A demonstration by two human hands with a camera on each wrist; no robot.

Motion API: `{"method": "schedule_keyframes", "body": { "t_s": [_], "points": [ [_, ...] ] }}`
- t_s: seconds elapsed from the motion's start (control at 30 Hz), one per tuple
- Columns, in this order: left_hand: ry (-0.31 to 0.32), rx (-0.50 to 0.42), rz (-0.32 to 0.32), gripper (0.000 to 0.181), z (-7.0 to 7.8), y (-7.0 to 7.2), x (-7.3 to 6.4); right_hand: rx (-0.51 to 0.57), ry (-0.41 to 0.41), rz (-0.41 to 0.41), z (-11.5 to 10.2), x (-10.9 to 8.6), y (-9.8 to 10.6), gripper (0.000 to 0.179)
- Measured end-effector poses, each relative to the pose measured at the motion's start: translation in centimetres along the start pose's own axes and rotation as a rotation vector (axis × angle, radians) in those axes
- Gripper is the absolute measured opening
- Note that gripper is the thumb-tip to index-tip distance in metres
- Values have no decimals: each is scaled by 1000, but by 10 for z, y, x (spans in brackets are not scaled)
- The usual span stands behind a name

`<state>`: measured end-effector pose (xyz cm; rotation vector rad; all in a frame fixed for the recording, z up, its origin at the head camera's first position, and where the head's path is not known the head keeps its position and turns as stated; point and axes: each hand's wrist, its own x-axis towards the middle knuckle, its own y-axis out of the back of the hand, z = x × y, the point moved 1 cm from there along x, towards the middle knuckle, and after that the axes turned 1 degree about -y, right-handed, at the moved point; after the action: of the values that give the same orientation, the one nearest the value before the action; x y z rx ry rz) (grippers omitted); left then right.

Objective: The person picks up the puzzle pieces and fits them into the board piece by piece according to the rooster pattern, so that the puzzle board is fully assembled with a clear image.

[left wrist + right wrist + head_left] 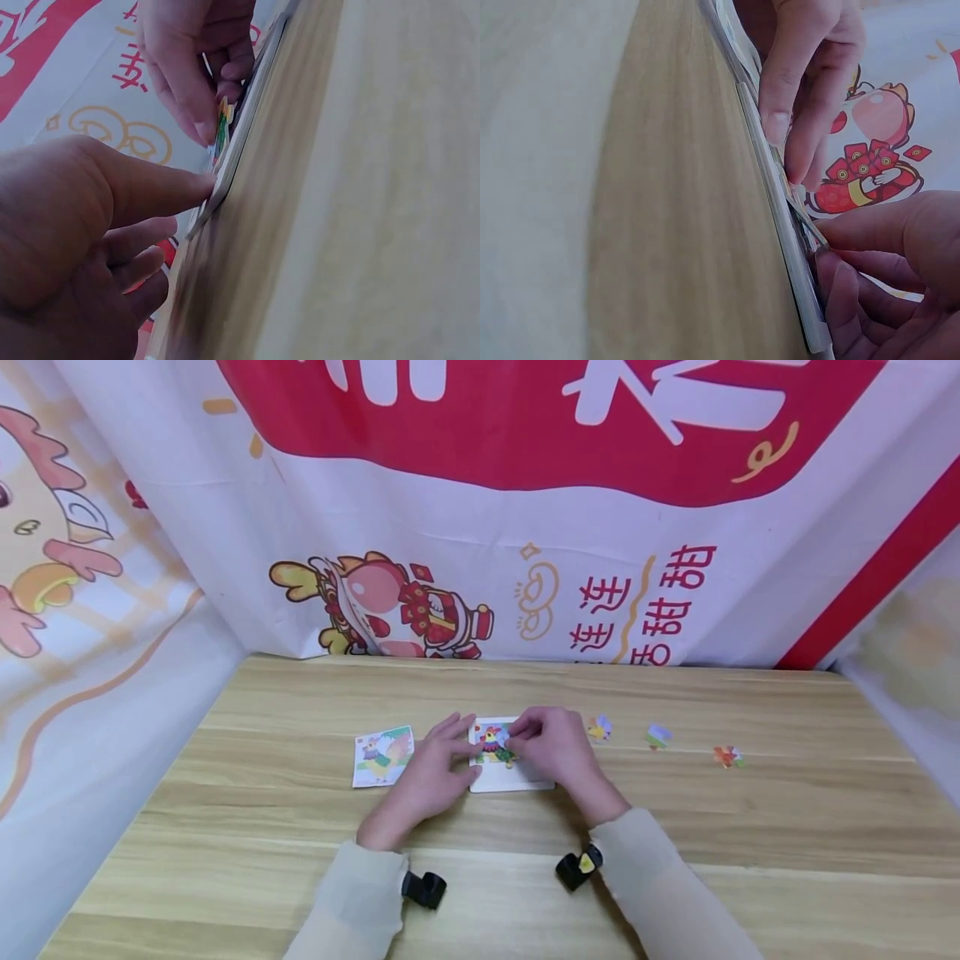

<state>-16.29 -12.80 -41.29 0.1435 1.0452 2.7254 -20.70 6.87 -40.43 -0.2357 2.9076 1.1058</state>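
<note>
A white puzzle board (pixel 513 783) with a partly assembled colourful rooster picture lies on the table between the two hands. My left hand (pixel 437 770) rests at its left side, fingers spread; in the left wrist view that hand's thumb (pixel 169 187) presses the board's edge (pixel 238 161). Over the upper right of the board, my right hand (pixel 557 745) pinches a puzzle piece (pixel 808 223) between thumb and finger. The piece tilts up from the board surface in the right wrist view, and its picture is mostly hidden by the fingers.
A rooster picture card (pixel 369 768) lies left of the board, partly behind the left hand. To the right are three loose spots of puzzle pieces: one yellow and purple (pixel 600 727), one blue-green (pixel 658 736), one orange-red (pixel 727 756). A printed cloth (pixel 465 518) hangs behind the wooden table (pixel 262 827).
</note>
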Motion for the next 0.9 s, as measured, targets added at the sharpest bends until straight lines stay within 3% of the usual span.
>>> {"method": "schedule_keyframes", "body": {
  "t_s": [0.23, 0.63, 0.9],
  "points": [
    [-39, 14, -27, 40, 5, -6, 0, -10, -1, 13, 0, -1, 0, 6],
    [-54, 48, -70, 30, 9, -6, -2, -42, -14, 22, -2, -2, 0, 5],
    [-55, 61, -69, 30, 9, -7, -1, -88, 29, 51, -1, -1, -1, 5]
  ]
}}
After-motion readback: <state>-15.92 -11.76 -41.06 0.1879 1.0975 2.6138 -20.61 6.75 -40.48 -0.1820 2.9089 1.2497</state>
